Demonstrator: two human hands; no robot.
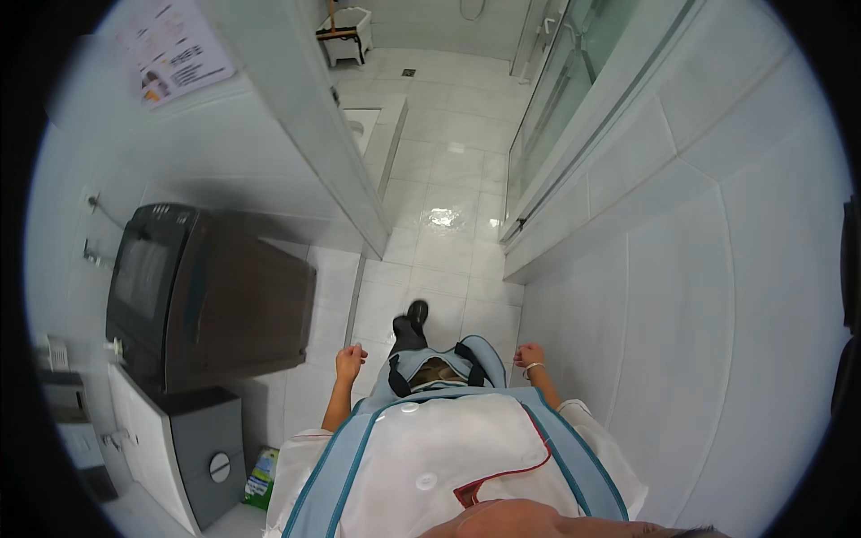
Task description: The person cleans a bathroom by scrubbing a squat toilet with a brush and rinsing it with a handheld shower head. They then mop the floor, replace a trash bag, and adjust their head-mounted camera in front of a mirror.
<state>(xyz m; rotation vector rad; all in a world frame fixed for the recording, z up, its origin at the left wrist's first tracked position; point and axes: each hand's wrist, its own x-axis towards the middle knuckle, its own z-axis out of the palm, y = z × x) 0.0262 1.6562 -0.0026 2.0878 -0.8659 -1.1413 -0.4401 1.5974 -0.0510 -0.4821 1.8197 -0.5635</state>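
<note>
My left hand (350, 362) hangs beside my body with its fingers loosely curled and nothing in it. My right hand (529, 356) is also curled and empty, close to the tiled wall (565, 323), with a bracelet (532, 368) at the wrist. Between the hands is a light-blue carrier (444, 389) with black straps, worn over a white buttoned top (430, 450). One black shoe (418, 312) shows ahead on the white tiled floor (437, 276); the other foot is hidden.
A dark top-loading washing machine (242, 296) stands at left, by a washbasin cabinet (205, 457) and a green packet (261, 477). Ahead, a doorway leads past a raised squat-toilet platform (395, 134), a glass door (558, 101) and a mop bucket (350, 37). The floor is wet in places.
</note>
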